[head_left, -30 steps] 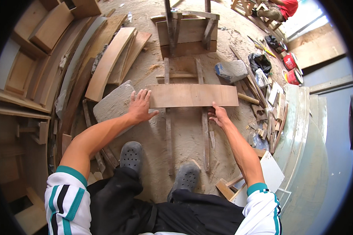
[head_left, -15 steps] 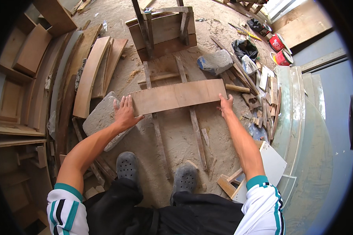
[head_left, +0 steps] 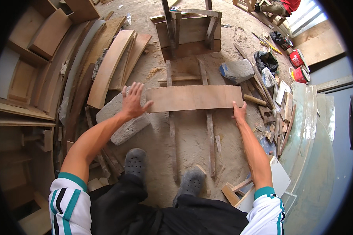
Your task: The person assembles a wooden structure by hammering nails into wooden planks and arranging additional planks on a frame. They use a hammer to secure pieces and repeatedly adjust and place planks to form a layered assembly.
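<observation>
A long rectangular wooden board (head_left: 194,98) lies crosswise over two narrow wooden rails (head_left: 172,145). My left hand (head_left: 133,102) is open beside the board's left end, fingers spread and raised, thumb close to the edge. At the near right corner of the board, my right hand (head_left: 239,111) grips it, the thumb on its face and the other fingers partly hidden along the edge. Beyond the rails stands a wooden piece with legs (head_left: 192,35), like an upturned stool or chair. A pale stone-like block (head_left: 125,127) sits under and beside my left forearm.
Long planks (head_left: 111,66) and cabinet-like wooden boxes (head_left: 47,35) line the left. On the right are a second block (head_left: 237,71), wood scraps (head_left: 284,113), red cans (head_left: 301,73) and glass sheets (head_left: 306,156). A person in red (head_left: 276,8) sits at the far right.
My view has turned and shifted, so the scene sits further right. My left hand has lifted off the board's left end. My right hand has slid down to its near corner.
</observation>
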Motion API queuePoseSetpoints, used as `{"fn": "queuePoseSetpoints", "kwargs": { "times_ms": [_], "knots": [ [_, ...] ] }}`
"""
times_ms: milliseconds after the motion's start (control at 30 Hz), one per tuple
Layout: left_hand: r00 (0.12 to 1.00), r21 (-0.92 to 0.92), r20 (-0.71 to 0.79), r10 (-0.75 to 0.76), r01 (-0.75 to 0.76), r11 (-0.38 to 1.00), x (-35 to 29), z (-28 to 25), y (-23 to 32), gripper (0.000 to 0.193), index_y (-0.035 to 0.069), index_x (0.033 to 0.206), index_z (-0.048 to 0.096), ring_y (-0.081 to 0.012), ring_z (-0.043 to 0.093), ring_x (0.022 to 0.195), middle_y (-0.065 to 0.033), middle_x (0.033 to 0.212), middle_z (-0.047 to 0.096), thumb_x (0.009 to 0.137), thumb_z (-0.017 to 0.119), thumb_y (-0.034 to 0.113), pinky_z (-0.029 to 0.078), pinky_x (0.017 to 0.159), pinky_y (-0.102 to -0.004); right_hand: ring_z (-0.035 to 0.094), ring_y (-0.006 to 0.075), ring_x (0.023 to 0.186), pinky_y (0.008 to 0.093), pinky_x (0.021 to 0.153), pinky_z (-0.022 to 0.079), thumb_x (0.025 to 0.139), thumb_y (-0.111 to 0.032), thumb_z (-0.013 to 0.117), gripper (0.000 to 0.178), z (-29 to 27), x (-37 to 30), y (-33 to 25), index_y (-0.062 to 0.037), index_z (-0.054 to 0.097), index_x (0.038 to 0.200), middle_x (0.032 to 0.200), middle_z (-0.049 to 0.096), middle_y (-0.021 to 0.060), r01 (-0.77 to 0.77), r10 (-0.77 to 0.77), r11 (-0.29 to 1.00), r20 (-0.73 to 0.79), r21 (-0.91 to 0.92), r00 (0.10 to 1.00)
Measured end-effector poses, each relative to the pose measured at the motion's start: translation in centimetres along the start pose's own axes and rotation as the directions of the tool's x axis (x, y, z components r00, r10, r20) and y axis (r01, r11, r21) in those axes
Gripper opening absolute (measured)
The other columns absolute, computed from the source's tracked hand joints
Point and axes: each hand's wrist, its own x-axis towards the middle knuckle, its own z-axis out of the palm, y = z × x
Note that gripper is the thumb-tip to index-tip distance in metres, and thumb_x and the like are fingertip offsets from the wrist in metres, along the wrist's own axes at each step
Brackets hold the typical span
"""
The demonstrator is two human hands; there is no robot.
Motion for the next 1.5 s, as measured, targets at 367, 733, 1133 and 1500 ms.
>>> {"fn": "queuePoseSetpoints", "kwargs": {
  "times_ms": [367, 733, 1133, 1500],
  "knots": [
    [0.730, 0.140, 0.053, -0.681, 0.670, 0.729, 2.8, -3.0, -15.8, 0.104, 0.003, 0.150, 0.022, -0.0333, 0.020, 0.145, -0.0208, 0.154, 0.023, 0.076, 0.068, 0.060, 0.020, 0.115, -0.0491, 0.031, 0.0447, 0.130, 0.0518, 0.109, 0.026, 0.086, -0.043, 0.063, 0.084, 1.1, -1.1, 0.4, 0.0026, 0.024, 0.144, 0.138, 0.040, 0.0332, 0.155, -0.229, 0.911, -0.156, -0.382, 0.961],
    [0.707, 0.062, 0.263, -0.656, 0.666, 0.743, 2.4, -2.1, -19.7, 0.124, 0.006, 0.153, 0.015, -0.0402, 0.033, 0.136, -0.0261, 0.145, 0.035, 0.062, 0.075, 0.066, 0.030, 0.111, -0.0482, 0.030, 0.0449, 0.130, 0.0525, 0.109, 0.026, 0.086, -0.039, 0.066, 0.082, -0.2, -1.8, 2.0, 0.0006, 0.024, 0.144, 0.136, 0.037, 0.0322, 0.253, -0.305, 0.896, -0.090, -0.365, 0.948],
    [0.893, -0.188, -0.077, -0.443, 0.423, 0.886, -0.5, -6.5, -12.0, 0.106, 0.014, 0.151, 0.028, -0.0394, 0.038, 0.128, -0.0223, 0.132, 0.041, 0.065, 0.080, 0.049, 0.029, 0.108, -0.0519, 0.036, 0.0488, 0.126, 0.0536, 0.104, 0.036, 0.083, -0.037, 0.068, 0.082, -2.0, -1.7, 2.1, -0.0030, 0.025, 0.144, 0.139, 0.030, 0.0279, 0.260, -0.344, 0.849, -0.107, -0.461, 0.933],
    [0.950, -0.531, -0.021, -0.312, 0.253, 0.809, -8.9, -4.8, 3.4, 0.107, 0.008, 0.146, 0.030, -0.0378, 0.035, 0.125, -0.0206, 0.129, 0.039, 0.063, 0.080, 0.053, 0.025, 0.108, -0.0496, 0.035, 0.0475, 0.128, 0.0521, 0.107, 0.033, 0.086, -0.044, 0.063, 0.076, -5.4, -3.9, 2.1, -0.0010, 0.034, 0.141, 0.139, 0.035, 0.0293, 0.141, -0.194, 0.900, -0.090, -0.413, 0.977]
  ]
}}
